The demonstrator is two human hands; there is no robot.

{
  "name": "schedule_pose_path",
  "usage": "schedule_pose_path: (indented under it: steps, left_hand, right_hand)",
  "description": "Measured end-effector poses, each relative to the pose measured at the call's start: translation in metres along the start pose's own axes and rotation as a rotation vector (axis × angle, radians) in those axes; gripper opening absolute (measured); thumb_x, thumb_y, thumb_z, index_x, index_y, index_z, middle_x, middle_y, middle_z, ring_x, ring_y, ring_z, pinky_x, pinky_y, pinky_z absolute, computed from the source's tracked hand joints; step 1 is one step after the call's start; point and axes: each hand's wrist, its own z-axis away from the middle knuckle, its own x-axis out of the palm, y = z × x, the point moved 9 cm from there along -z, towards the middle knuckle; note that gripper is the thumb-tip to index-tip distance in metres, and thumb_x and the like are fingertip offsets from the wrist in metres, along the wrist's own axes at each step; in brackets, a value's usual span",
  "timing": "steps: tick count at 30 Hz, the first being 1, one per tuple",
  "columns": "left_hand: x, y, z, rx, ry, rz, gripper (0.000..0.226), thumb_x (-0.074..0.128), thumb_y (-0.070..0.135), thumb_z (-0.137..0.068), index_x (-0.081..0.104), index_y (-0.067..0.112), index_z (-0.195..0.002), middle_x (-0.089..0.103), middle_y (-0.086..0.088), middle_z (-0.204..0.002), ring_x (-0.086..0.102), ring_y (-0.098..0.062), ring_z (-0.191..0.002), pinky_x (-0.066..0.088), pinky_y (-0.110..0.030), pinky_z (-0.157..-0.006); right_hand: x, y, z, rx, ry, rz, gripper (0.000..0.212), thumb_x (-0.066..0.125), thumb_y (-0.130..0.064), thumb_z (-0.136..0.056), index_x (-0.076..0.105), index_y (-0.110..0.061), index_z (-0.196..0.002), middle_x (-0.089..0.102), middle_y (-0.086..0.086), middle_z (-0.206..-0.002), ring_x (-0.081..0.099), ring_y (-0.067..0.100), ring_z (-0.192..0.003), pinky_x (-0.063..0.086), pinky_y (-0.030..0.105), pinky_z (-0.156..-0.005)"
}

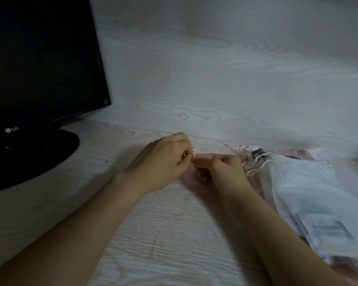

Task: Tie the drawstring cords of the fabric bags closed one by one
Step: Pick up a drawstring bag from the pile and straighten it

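Observation:
My left hand (163,159) and my right hand (217,168) meet fingertip to fingertip over the middle of the wooden desk (163,234). Between them they pinch a thin white drawstring cord (193,152), of which only a short loop shows above the fingers. The bag it belongs to is mostly hidden under my hands; a faint pale sheer patch (189,178) lies below them. To the right rests a pile of sheer white and pink fabric bags (298,182) with loose white cords (254,162) trailing from their mouths.
A black monitor (41,58) on a round black stand (41,153) fills the left side. A pale wood-grain wall (236,69) rises right behind the desk. Papers or packets (327,230) lie under the pile at the right edge.

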Motion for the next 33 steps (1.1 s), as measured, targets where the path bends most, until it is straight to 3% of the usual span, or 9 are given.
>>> schedule_pose_path:
  steps: [5,9,14,20,22,24,25,28,33]
  left_hand:
    - [-0.003,0.011,0.002,0.05,-0.002,-0.265,0.031,0.034,0.038,-0.102,0.058,0.018,-0.096,0.054,0.004,-0.106,0.058,-0.02,-0.066,0.048,-0.039,-0.06]
    - [-0.01,0.01,0.003,0.048,0.044,-0.365,0.014,0.05,0.025,-0.106,0.056,0.016,-0.097,0.053,0.0,-0.104,0.052,-0.023,-0.06,0.034,-0.034,-0.058]
    - [-0.013,0.0,0.003,-0.038,0.05,-0.132,0.014,0.041,0.029,-0.106,0.053,0.023,-0.1,0.049,0.01,-0.109,0.06,-0.018,-0.073,0.053,-0.045,-0.066]
    - [-0.01,-0.017,0.002,-0.177,0.078,0.22,0.027,0.043,0.021,-0.099,0.068,0.022,-0.087,0.063,0.01,-0.094,0.065,-0.011,-0.086,0.052,-0.039,-0.083]
    - [-0.012,-0.022,0.003,-0.246,0.081,0.318,0.024,0.047,0.02,-0.097,0.068,0.02,-0.086,0.066,0.008,-0.088,0.068,-0.011,-0.082,0.052,-0.033,-0.079]
    - [-0.012,-0.027,0.006,-0.309,0.079,0.396,0.009,0.056,0.018,-0.095,0.064,0.016,-0.089,0.067,0.012,-0.081,0.068,-0.007,-0.071,0.046,-0.022,-0.066]
    - [-0.011,-0.028,0.007,-0.32,0.073,0.411,0.002,0.063,0.018,-0.091,0.061,0.016,-0.091,0.067,0.013,-0.081,0.067,-0.005,-0.07,0.045,-0.018,-0.064]
    - [-0.012,-0.027,0.006,-0.274,0.105,0.329,0.02,0.081,0.023,-0.084,0.062,0.024,-0.089,0.063,0.01,-0.099,0.07,-0.006,-0.082,0.052,-0.023,-0.076]
    - [-0.007,-0.025,0.004,-0.227,0.095,0.334,0.01,0.087,0.026,-0.086,0.078,0.03,-0.089,0.064,0.011,-0.107,0.072,-0.007,-0.087,0.053,-0.022,-0.081]
  right_hand:
    - [0.003,0.002,0.0,0.02,-0.013,-0.001,0.019,0.073,-0.003,-0.083,0.076,-0.008,-0.065,0.057,0.012,-0.061,0.048,0.02,-0.054,0.037,0.028,-0.051]
    - [0.003,0.002,0.001,0.024,-0.012,0.021,0.018,0.073,-0.006,-0.084,0.074,-0.007,-0.066,0.058,0.012,-0.062,0.049,0.021,-0.055,0.037,0.029,-0.051]
    - [0.0,0.008,-0.001,0.071,0.003,-0.054,0.014,0.075,-0.004,-0.082,0.074,-0.006,-0.067,0.058,0.013,-0.066,0.049,0.023,-0.059,0.035,0.032,-0.054]
    - [0.0,0.011,-0.005,0.087,0.011,-0.108,0.007,0.076,-0.002,-0.08,0.074,-0.001,-0.073,0.055,0.014,-0.068,0.046,0.03,-0.07,0.032,0.036,-0.057]
    - [-0.002,0.012,-0.005,0.094,0.026,-0.121,0.007,0.075,-0.001,-0.08,0.074,0.0,-0.074,0.056,0.015,-0.068,0.048,0.03,-0.07,0.033,0.036,-0.056]
    - [-0.004,0.013,-0.006,0.098,0.037,-0.117,0.009,0.075,-0.001,-0.081,0.074,-0.001,-0.072,0.057,0.015,-0.068,0.05,0.03,-0.069,0.034,0.036,-0.057]
    - [-0.005,0.013,-0.006,0.099,0.037,-0.111,0.009,0.075,-0.002,-0.081,0.075,-0.001,-0.071,0.058,0.014,-0.068,0.05,0.03,-0.069,0.035,0.036,-0.057]
    - [-0.004,0.013,-0.006,0.105,0.033,-0.116,0.008,0.075,-0.002,-0.081,0.075,0.001,-0.074,0.058,0.015,-0.068,0.05,0.03,-0.069,0.036,0.035,-0.056]
    - [-0.003,0.013,-0.006,0.104,0.023,-0.124,0.007,0.074,-0.002,-0.081,0.075,0.002,-0.075,0.056,0.016,-0.07,0.048,0.03,-0.07,0.034,0.035,-0.056]
